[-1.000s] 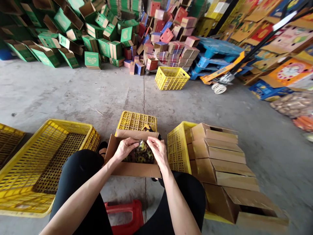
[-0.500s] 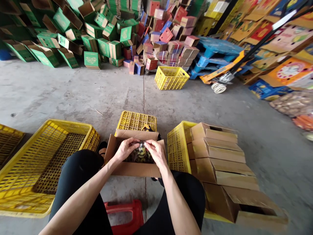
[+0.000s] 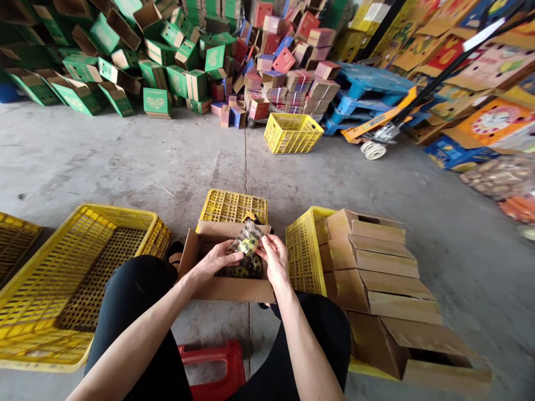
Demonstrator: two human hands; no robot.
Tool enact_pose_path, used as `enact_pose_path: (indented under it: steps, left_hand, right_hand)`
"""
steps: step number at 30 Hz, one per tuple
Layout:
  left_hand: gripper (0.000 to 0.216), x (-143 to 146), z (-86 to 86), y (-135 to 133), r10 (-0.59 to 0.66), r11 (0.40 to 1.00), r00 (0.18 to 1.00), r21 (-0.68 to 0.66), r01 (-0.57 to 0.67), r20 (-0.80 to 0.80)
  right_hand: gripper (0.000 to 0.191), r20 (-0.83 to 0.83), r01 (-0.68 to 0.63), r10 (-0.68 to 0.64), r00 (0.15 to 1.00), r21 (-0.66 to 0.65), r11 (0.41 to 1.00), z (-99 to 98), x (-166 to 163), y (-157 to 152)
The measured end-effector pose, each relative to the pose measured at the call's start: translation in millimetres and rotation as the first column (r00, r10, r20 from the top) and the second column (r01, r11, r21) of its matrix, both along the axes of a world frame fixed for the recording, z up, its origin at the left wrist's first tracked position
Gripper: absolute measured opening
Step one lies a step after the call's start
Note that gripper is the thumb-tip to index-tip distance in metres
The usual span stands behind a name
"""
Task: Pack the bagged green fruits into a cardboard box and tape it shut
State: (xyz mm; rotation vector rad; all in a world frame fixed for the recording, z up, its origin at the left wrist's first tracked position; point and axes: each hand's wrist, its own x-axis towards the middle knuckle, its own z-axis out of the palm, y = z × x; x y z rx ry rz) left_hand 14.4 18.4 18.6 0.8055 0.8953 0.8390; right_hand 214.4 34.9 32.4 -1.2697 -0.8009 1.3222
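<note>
Between my two hands is a clear plastic bag (image 3: 248, 240) with yellow-green and black contents, whose kind I cannot make out. My left hand (image 3: 219, 258) pinches its left side, thumb toward me. On the right edge of the bag, the fingers of my right hand (image 3: 273, 257) are closed. Both hands are over an open cardboard box (image 3: 234, 289) that stands between my knees. Inside it lie more yellow-green and dark pieces (image 3: 247, 268), partly covered by the bag and hands.
Behind the box is a yellow crate (image 3: 234, 205). A large yellow crate (image 3: 79, 267) stands at my left. At my right, another crate (image 3: 306, 253) carries several cardboard boxes (image 3: 384, 278). A red plastic stool (image 3: 234, 367) is below me. Farther off stands an orange pallet jack (image 3: 380, 120).
The plastic bag has come up out of the box and now shows between my hands. My right hand has turned and shifted slightly right; my left hand has moved a little lower.
</note>
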Motion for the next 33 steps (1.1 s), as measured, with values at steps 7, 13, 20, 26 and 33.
enact_pose_path:
  steps: [7,13,20,26,33]
  left_hand:
    - [0.056,-4,1.0,3,0.066,0.995,0.996,0.076,-0.061,-0.067]
    - [0.048,-4,-2.6,7,0.276,0.961,0.959,0.042,-0.273,-0.070]
    - [0.043,-6,-5.3,9,0.380,0.920,0.917,0.151,-0.361,-0.123]
    - [0.036,-6,-10.0,10,0.402,0.899,0.902,0.257,-0.356,-0.159]
    - [0.031,-5,-8.7,9,0.320,0.903,0.915,0.372,-0.215,-0.248]
  right_hand:
    - [0.053,0.006,-0.040,0.040,0.999,-0.032,0.999,3.3,3,2]
    - [0.049,0.030,-0.082,0.084,0.996,-0.076,0.994,-2.8,4,2]
    - [0.045,0.066,-0.094,0.097,0.993,-0.049,0.994,-11.7,6,3]
    - [0.056,0.250,-0.011,0.019,0.968,-0.033,0.999,-16.3,7,7]
    - [0.061,0.081,-0.117,0.141,0.987,-0.244,0.963,-2.2,4,4]
